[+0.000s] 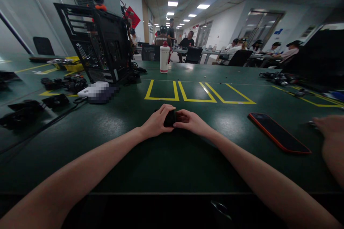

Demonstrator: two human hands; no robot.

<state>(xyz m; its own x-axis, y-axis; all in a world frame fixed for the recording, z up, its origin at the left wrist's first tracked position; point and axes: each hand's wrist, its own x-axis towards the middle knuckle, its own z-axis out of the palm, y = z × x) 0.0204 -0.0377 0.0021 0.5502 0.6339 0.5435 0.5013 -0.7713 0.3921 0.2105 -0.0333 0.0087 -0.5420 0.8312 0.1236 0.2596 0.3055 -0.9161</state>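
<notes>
Fingers of the left hand (156,121) wrap a black piece (170,118), and the right hand (191,122) pinches its right side, as my head view shows. I read the two-sided hold as steadying it, in the middle of the table (161,168), nearer than the yellow tape (197,101). Phone (278,132) to the right and bottle (164,61) far off likely leave both hands elbow room.

Left hand (155,123) and right hand (191,121) bare; fingers (167,107) slim; forearms (106,161) bare, tapering to narrow wrists (139,134).
</notes>
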